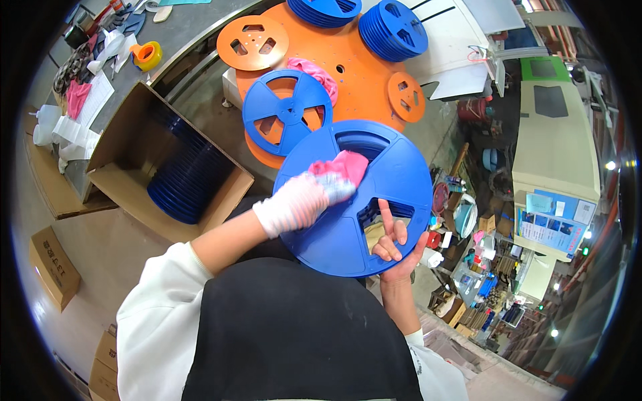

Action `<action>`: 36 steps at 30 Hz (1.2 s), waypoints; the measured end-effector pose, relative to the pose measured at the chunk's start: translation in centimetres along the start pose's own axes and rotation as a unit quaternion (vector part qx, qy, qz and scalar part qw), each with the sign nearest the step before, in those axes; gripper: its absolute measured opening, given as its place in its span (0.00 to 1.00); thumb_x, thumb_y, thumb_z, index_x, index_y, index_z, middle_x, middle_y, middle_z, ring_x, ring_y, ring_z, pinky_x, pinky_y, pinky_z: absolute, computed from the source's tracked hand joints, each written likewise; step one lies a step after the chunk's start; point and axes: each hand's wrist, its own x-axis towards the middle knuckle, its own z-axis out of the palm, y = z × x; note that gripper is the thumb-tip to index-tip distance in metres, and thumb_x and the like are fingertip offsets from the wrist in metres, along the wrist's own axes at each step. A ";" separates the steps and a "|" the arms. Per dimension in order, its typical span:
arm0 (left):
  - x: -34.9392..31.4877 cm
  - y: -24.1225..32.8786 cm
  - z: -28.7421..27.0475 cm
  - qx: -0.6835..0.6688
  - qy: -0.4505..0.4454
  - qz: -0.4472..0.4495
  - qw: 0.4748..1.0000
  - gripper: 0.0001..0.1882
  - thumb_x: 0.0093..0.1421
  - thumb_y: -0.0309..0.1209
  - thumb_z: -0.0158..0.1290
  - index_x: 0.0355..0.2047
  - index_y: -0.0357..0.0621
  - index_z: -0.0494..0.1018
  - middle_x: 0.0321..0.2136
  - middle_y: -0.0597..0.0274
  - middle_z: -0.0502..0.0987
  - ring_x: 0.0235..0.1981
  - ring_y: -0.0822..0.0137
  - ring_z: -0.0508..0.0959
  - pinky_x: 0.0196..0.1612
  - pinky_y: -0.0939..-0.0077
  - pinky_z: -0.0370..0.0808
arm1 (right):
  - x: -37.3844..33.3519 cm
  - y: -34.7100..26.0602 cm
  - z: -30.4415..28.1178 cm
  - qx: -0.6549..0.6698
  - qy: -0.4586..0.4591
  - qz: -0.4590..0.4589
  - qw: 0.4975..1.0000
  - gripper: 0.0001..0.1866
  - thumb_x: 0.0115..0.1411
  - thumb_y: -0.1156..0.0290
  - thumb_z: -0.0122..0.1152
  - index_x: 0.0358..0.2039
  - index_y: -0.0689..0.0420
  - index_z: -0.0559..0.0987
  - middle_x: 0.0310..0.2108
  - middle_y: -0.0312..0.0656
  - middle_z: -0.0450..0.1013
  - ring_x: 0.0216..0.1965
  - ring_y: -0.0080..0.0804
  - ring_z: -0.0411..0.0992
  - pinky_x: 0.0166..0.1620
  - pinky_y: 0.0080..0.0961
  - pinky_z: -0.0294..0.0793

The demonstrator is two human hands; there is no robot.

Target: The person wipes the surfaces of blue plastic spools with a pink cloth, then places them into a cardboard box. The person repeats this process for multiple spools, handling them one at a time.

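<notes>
My left hand [299, 199], in a striped white-and-pink glove, presses a bunched pink cloth [349, 168] onto the upper left face of a blue plastic reel [401, 170]. The reel lies across my lap, and layered edges show through its upper opening, so it may be a stack. My bare right hand [396, 250] grips the reel at its lower right, some fingers poking up through a cut-out and the thumb along the rim. Just beyond it, another blue reel [292, 112] rests on an orange disc table [361, 93], beside a second pink cloth [314, 72].
An open cardboard box [214, 217] at left holds a row of dark blue reels [177, 177]. Stacked blue reels [394, 30] stand at the orange table's far side. A grey bench [175, 33] carries yellow tape [146, 56]. A beige machine [558, 140] stands at right.
</notes>
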 end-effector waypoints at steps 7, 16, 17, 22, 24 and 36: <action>-3.9 2.5 3.9 -0.047 -0.027 0.160 0.986 0.37 0.47 0.20 0.54 0.60 0.55 0.68 0.50 0.51 0.77 0.48 0.48 0.78 0.51 0.62 0.76 | -0.6 -0.1 -1.2 -0.004 -0.001 -0.017 1.000 0.27 0.62 0.45 0.60 0.24 0.55 0.65 0.73 0.49 0.45 0.16 0.15 0.61 0.25 0.19 0.61; -7.6 -4.4 -2.7 -0.011 0.255 -0.128 0.958 0.26 0.51 0.19 0.53 0.53 0.40 0.72 0.42 0.48 0.79 0.36 0.49 0.80 0.39 0.65 0.78 | 0.7 -0.7 0.2 -0.008 -0.061 -0.025 0.998 0.27 0.64 0.45 0.56 0.25 0.56 0.65 0.73 0.53 0.44 0.15 0.15 0.63 0.23 0.18 0.62; -8.6 -4.9 -3.1 0.033 0.286 -0.119 0.950 0.26 0.52 0.19 0.53 0.54 0.41 0.72 0.45 0.48 0.78 0.37 0.50 0.80 0.39 0.66 0.78 | 1.3 -0.9 0.5 0.001 -0.075 -0.025 0.997 0.27 0.65 0.45 0.56 0.25 0.57 0.65 0.73 0.53 0.44 0.15 0.15 0.63 0.23 0.18 0.62; -10.6 -3.0 -3.5 0.146 0.165 -0.097 0.971 0.30 0.50 0.27 0.59 0.57 0.50 0.71 0.53 0.50 0.75 0.39 0.53 0.81 0.37 0.65 0.79 | 3.9 -1.4 2.1 0.018 -0.114 -0.025 0.993 0.24 0.66 0.50 0.58 0.26 0.58 0.64 0.72 0.56 0.45 0.16 0.14 0.63 0.23 0.17 0.63; -10.3 -2.0 -4.0 0.183 0.059 -0.048 0.980 0.38 0.44 0.35 0.66 0.59 0.57 0.69 0.61 0.50 0.67 0.38 0.52 0.81 0.34 0.63 0.79 | 4.5 -1.1 2.9 0.017 -0.080 -0.036 0.996 0.24 0.65 0.51 0.60 0.26 0.58 0.64 0.72 0.56 0.45 0.17 0.14 0.63 0.25 0.17 0.64; -11.3 -3.2 -0.2 0.009 0.167 -0.113 0.979 0.18 0.56 0.27 0.54 0.48 0.47 0.74 0.35 0.58 0.80 0.31 0.62 0.79 0.32 0.69 0.77 | 8.1 -1.5 7.8 -0.251 -0.021 0.034 0.967 0.25 0.67 0.48 0.53 0.44 0.61 0.76 0.65 0.61 0.59 0.41 0.38 0.78 0.46 0.35 0.80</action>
